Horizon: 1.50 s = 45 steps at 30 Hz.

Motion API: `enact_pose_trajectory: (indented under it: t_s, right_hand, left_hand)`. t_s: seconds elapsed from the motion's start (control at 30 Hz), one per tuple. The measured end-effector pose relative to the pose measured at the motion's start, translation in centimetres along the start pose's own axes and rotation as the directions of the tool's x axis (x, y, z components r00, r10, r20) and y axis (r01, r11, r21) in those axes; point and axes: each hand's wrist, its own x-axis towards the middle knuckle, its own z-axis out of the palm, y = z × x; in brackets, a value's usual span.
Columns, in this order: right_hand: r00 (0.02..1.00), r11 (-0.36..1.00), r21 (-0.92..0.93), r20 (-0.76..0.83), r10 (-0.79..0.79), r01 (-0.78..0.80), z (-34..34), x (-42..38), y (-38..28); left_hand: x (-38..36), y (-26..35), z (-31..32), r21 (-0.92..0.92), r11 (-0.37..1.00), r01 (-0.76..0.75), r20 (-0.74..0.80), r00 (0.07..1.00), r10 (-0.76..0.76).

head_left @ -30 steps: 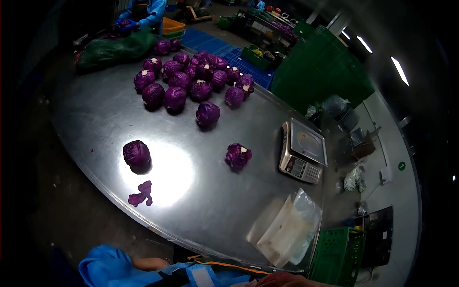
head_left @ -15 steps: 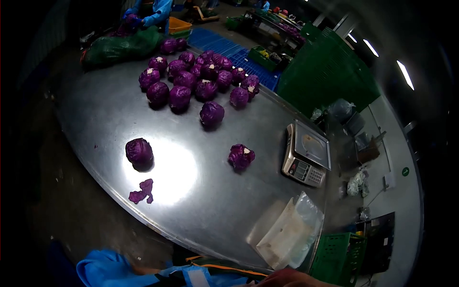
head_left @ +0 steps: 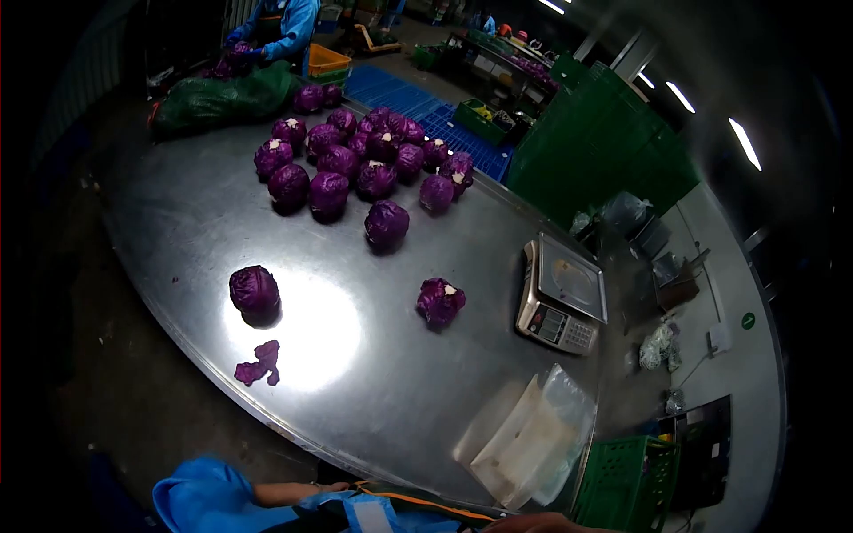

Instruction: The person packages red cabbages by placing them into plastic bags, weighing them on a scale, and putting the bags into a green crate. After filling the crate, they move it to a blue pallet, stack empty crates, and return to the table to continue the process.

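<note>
At the bottom of the view, my left hand [head_left: 330,488] rests against the front of my apron, with a blue sleeve behind it; its fingers are hidden. Only a strip of my right hand or wrist [head_left: 533,522] shows at the lower edge, and its fingers are out of sight. On the metal table [head_left: 355,426], a red cabbage [head_left: 255,295] sits at the left, near torn cabbage leaves [head_left: 259,363]. A smaller trimmed red cabbage [head_left: 441,302] with a pale stem end lies mid-table. Neither hand touches a cabbage.
Several red cabbages [head_left: 329,195] are grouped at the far side, beside a green mesh sack [head_left: 222,96]. A digital scale [head_left: 560,293] and clear plastic bags [head_left: 533,444] lie at the right, above a green crate [head_left: 626,484]. A co-worker in blue [head_left: 289,31] handles cabbage behind.
The camera view has shifted slightly, so the table items sit a little lower and further left. More of my left forearm and hand shows at the apron. The cabbages near me stay in place.
</note>
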Motion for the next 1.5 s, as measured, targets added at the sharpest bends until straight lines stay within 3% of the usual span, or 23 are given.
enact_pose_trajectory:
  t_s: [0.87, 1.5]
  right_hand:
    - [0.99, 0.992, -0.005, -0.066, -0.127, 0.127, 1.1, -0.1, 1.6]
    - [0.976, 0.995, 0.003, -0.192, -0.101, 0.104, 3.3, -0.6, 2.2]
  left_hand:
    - [-5.3, 0.7, -0.8, -0.038, 0.999, 0.001, -0.296, 0.955, -0.012]
    - [-10.5, -0.1, -2.1, -0.143, 0.99, 0.022, -0.366, 0.928, -0.074]
